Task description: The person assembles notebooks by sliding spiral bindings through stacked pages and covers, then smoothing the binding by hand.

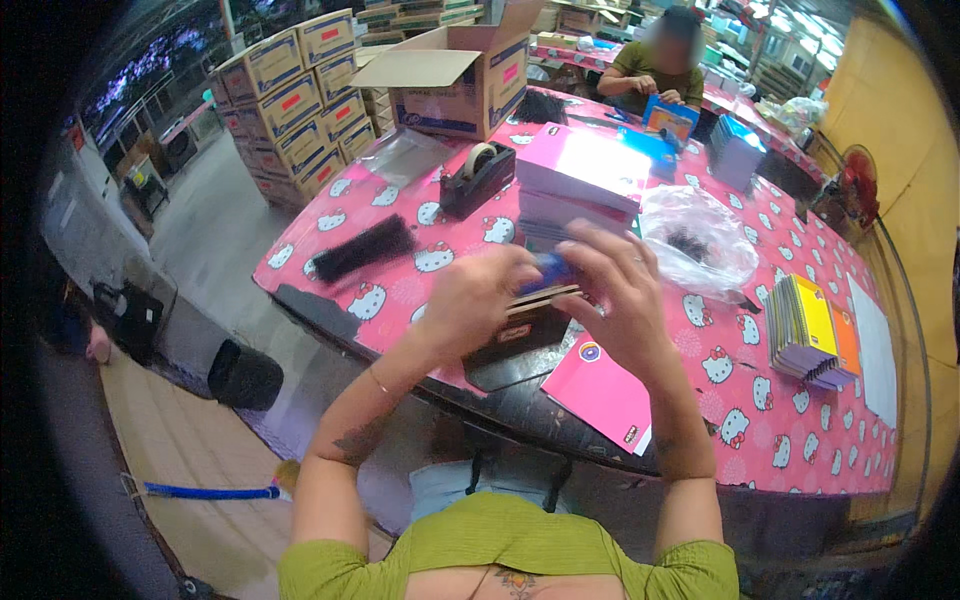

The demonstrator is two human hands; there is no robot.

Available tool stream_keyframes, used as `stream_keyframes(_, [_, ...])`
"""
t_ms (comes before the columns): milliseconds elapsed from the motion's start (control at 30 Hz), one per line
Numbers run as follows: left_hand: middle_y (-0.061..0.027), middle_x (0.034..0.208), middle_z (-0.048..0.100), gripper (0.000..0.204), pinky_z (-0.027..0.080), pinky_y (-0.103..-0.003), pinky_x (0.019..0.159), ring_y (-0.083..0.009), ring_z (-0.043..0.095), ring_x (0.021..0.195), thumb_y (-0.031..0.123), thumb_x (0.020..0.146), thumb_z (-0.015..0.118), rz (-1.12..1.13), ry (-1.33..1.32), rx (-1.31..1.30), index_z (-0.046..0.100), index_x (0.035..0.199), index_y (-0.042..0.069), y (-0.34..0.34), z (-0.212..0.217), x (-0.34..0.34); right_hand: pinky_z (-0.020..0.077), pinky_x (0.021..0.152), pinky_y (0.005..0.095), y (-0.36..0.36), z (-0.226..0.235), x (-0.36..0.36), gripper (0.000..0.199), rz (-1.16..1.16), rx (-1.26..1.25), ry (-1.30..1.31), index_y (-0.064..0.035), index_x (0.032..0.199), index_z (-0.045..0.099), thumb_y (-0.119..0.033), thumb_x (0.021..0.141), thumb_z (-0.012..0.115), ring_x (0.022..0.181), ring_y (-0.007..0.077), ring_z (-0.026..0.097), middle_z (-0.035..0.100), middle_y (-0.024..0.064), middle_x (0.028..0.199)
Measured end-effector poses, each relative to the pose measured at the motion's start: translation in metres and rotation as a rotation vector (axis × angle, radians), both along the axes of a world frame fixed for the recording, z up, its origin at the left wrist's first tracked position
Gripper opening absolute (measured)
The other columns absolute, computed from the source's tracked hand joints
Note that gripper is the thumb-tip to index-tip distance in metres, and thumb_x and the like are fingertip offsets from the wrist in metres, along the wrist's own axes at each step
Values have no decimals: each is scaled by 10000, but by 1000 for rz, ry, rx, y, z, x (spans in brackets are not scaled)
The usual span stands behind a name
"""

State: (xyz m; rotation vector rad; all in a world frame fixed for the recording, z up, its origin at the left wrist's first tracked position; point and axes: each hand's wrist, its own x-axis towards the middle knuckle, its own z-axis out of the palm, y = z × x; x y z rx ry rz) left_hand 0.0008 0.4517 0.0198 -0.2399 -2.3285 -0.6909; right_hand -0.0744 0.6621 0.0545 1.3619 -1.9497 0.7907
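Observation:
Close to the table's near edge, my left hand (pixel 468 302) is closed, its fingertips pinched beside a small blurred blue piece (pixel 545 270). I cannot make out exactly what the fingers grip. Opposite it, my right hand (pixel 622 295) curves over the other side of the blue piece, thumb and fingers apart. Beneath both hands stands a dark block-like fixture (pixel 518 335) with light wooden edges on top. A pink notebook cover (pixel 600 388) lies just right of it. Behind the hands rises a stack of pink-covered notebooks (pixel 580 165).
A black tape dispenser (pixel 478 180) and a bundle of black bristly strands (pixel 365 248) lie to the left. On the right are a clear plastic bag (pixel 700 240) and spiral notebooks (pixel 805 325). An open carton (pixel 455 90) stands behind; across the table a person (pixel 658 75) handles a notebook.

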Motion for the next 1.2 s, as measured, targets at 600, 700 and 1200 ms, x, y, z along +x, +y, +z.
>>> stream_keyframes(600, [-203, 1029, 675, 503, 526, -457, 820, -379, 671, 941, 352, 921, 663, -123, -669, -220, 556, 1323, 69, -2, -60, -31, 510, 900, 463, 103, -169, -38, 763, -457, 773, -888, 10, 1204, 586, -501, 698, 841, 1050, 397, 624, 623, 243, 1106])
stream_keyframes(700, [-193, 1023, 683, 498, 520, -486, 781, -395, 663, 930, 322, 911, 668, -112, -631, -318, 516, 1316, 73, 7, -70, -29, 505, 920, 437, 122, -162, -36, 746, -353, 558, -945, 31, 1225, 581, -425, 705, 861, 1065, 344, 638, 649, 228, 1106])
stream_keyframes(1200, [-182, 1245, 649, 413, 448, -442, 1049, -322, 635, 1181, 200, 914, 611, -413, 458, -295, 616, 1314, 95, 130, -18, 23, 458, 1026, 381, 121, -16, 47, 524, 483, -1064, -1436, -29, 1379, 449, -254, 960, 670, 1177, 208, 572, 583, 95, 1283])
